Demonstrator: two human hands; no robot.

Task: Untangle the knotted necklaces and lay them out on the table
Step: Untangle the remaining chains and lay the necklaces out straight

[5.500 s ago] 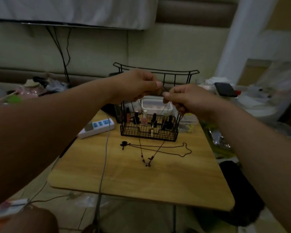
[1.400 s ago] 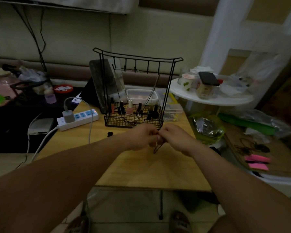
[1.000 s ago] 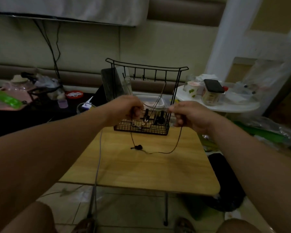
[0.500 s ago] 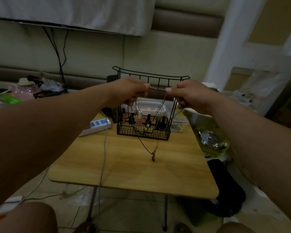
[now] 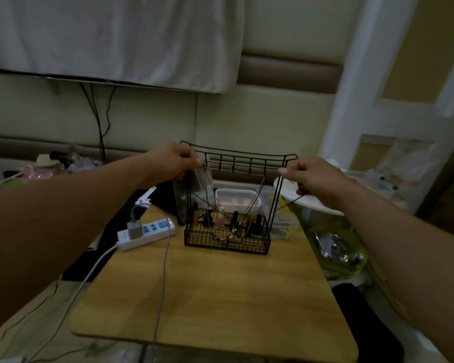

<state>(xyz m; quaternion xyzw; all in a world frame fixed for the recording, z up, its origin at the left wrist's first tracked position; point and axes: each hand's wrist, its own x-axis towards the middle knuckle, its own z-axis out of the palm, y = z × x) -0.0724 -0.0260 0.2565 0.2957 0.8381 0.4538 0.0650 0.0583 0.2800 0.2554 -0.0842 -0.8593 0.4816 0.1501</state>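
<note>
Wider apart now, left hand (image 5: 177, 159) and right hand (image 5: 309, 176) each pinch necklace (image 5: 291, 202) aloft

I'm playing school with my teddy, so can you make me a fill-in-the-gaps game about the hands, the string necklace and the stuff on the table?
1. The left hand and the right hand each pinch a thin, dark ____.
2. The wire basket on the table is coloured ____.
3. A grey charger is plugged into the white power strip, on the ____ hand's side of the basket.
Missing words: necklace; black; left.
</note>
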